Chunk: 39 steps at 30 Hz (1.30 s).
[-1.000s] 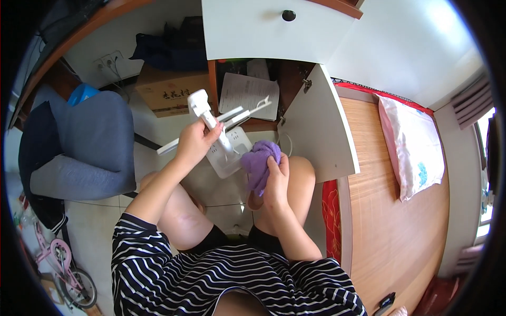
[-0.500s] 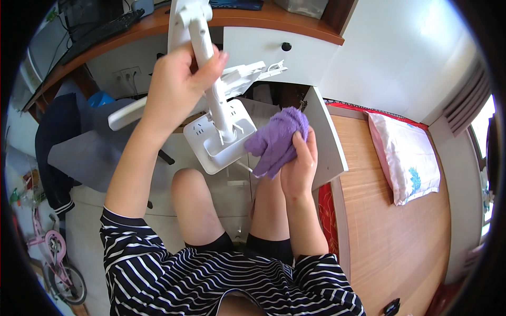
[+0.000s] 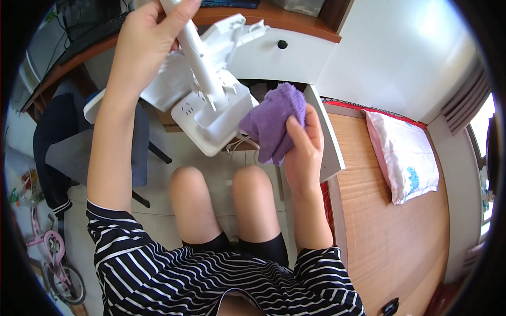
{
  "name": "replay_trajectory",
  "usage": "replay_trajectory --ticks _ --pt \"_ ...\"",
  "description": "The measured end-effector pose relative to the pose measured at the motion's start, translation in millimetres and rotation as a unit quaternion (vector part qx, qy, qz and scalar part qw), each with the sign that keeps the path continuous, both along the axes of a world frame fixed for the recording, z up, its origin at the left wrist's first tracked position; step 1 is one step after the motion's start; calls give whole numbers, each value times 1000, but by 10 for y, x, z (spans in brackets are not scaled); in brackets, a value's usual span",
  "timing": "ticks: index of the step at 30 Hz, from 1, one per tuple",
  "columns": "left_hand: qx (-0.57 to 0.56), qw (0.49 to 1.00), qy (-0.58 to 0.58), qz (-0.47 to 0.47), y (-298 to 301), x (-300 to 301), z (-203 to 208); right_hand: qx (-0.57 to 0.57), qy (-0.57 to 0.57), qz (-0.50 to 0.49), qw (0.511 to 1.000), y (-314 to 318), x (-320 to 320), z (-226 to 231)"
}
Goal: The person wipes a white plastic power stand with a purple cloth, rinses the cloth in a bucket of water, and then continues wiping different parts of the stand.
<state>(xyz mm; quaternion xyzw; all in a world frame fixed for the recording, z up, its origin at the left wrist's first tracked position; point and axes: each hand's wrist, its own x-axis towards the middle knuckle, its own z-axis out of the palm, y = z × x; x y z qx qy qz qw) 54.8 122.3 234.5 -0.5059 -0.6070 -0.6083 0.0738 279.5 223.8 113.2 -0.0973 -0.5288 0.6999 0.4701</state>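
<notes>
My left hand (image 3: 145, 45) is wrapped round the pole of a white stand (image 3: 198, 60) and holds it tilted in the air above my knees. Power sockets and a small tray-like box are set in its base, and flat white panels stick out from it on both sides. A white cord hangs beneath the base. In my right hand (image 3: 304, 155) a fuzzy purple cloth (image 3: 276, 121) is pinched between thumb and fingers, close beside the right edge of the base. The stand's top runs out of the picture.
Ahead is a wooden desk (image 3: 287, 23) with a keyboard and a closed white drawer (image 3: 263, 55). Below it, an open drawer (image 3: 328, 137) juts out. A grey chair (image 3: 95, 158) is at left, and a pink bicycle (image 3: 55, 253) stands beyond. A pillow (image 3: 403, 158) lies on the bed mat (image 3: 379, 247) at right.
My left hand has moved up and left, tilting the stand so its base lifts and its panels turn. My right hand and the cloth have shifted slightly upward. My knees are closer together.
</notes>
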Motion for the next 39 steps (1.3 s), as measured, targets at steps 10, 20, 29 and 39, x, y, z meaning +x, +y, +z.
replay_trajectory --ticks 10,20,29,39 --pt "-129 970 -180 -95 -53 283 -947 190 -135 32 972 -354 -12 -801" --pt "-249 952 -148 -100 -190 382 -1368 252 -265 -86 927 -555 -300 -1096" --pt "-71 989 -125 25 -683 957 -2439 210 -300 -103 925 -606 -288 -1073" --pt "-77 971 -216 -71 -523 980 -2594 -107 12 34 994 -637 -107 -906"
